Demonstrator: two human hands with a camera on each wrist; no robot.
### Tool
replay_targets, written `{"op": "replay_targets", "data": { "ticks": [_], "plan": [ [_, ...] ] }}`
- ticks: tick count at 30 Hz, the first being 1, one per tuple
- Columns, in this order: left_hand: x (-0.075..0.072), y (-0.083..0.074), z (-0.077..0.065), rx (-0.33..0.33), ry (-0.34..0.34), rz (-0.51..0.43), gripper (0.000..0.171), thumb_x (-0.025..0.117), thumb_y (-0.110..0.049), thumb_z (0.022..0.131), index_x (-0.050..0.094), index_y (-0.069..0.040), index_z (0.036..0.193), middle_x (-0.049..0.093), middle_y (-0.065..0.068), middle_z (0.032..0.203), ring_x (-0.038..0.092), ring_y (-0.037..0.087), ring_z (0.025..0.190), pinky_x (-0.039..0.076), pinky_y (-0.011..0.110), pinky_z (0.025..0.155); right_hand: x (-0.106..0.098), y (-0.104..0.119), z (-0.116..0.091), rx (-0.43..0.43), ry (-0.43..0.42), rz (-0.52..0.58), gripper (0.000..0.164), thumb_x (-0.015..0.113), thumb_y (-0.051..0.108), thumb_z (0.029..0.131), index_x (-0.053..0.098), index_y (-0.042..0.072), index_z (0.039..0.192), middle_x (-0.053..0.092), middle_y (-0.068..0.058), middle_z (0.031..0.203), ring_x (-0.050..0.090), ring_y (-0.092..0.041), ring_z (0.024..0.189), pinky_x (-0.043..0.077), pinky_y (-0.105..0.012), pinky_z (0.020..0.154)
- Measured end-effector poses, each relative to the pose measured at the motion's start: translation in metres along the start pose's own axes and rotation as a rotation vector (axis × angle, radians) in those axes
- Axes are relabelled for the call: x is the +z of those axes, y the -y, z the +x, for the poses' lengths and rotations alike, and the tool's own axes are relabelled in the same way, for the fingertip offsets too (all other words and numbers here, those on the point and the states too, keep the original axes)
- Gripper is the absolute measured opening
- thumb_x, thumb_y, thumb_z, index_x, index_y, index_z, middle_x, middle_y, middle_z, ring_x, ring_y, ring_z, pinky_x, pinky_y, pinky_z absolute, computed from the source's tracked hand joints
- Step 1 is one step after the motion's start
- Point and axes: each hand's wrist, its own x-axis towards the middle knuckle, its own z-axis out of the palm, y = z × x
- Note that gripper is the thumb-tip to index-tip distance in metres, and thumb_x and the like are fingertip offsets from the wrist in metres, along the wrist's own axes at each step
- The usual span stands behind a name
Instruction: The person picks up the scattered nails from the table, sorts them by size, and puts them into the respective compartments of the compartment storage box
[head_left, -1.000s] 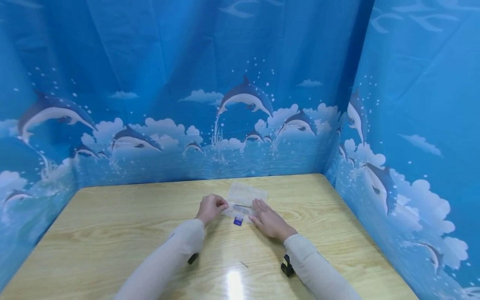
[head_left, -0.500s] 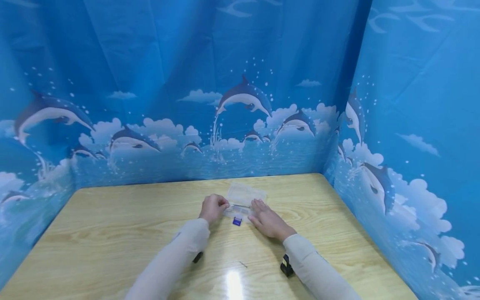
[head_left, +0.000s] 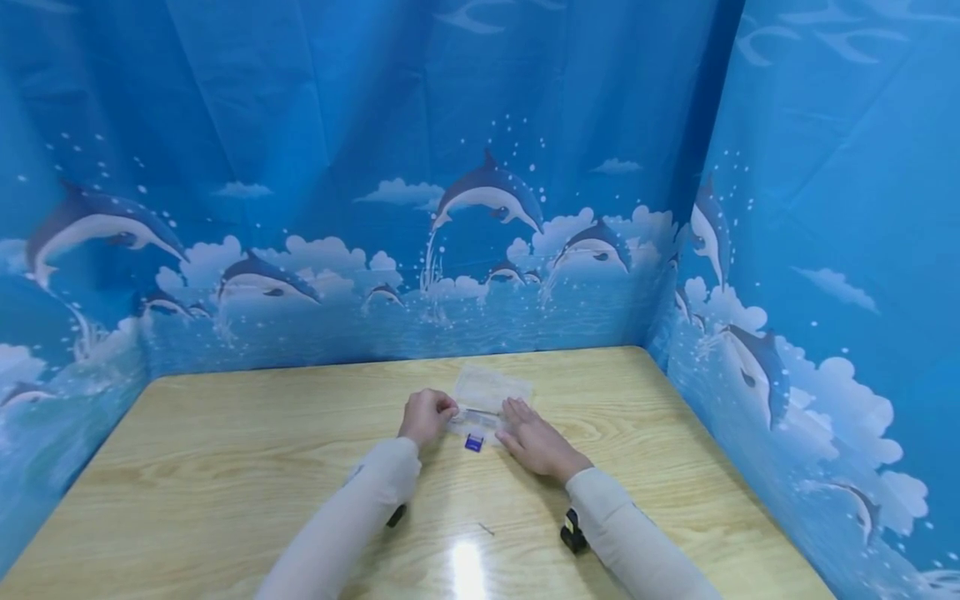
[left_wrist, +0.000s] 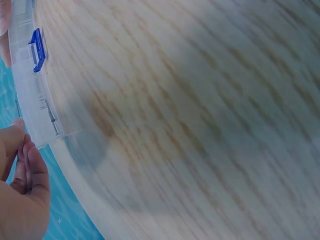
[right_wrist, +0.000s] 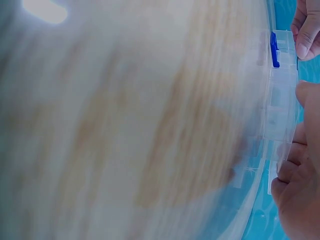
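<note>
A clear plastic compartment box [head_left: 478, 422] lies on the table, its lid [head_left: 491, 385] folded back behind it and a blue latch [head_left: 474, 442] hanging at its front. At the box's left end my left hand [head_left: 427, 414] pinches, between thumb and finger, what looks like a thin dark pin [left_wrist: 17, 107], mostly hidden. My right hand [head_left: 542, 442] rests along the box's right end with fingers extended and thumb near the front edge. Another thin dark pin [left_wrist: 51, 111] shows through the box wall in the left wrist view.
A small thin pin-like piece [head_left: 487, 528] lies loose on the wooden table [head_left: 247, 467], nearer the person. Blue dolphin-print curtains [head_left: 360, 208] stand behind and to the right of the table. A bright reflection falls on the front of the tabletop.
The left forearm has shifted slightly to the right since the first frame. Both hands otherwise stay in nearly the same places at the box; the small view shift comes with the head.
</note>
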Motion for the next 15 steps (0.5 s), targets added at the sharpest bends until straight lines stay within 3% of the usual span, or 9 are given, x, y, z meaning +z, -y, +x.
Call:
{"op": "replay_targets", "data": {
  "ticks": [15],
  "plan": [
    [0.0005,0.0037,0.0008,0.003,-0.006,0.010,0.004,0.071,-0.009,0.085,0.074,-0.012,0.086,0.070,0.001,0.085,0.063,0.014,0.081,0.053,0.034,0.076,-0.0007,-0.0002,0.0009,-0.002,0.010,0.014,0.063,0.035,0.039,0.104,0.023,-0.004,0.148,0.022,-0.021,0.155,0.019,-0.035,0.144,0.018,-0.044,0.117]
  ]
}}
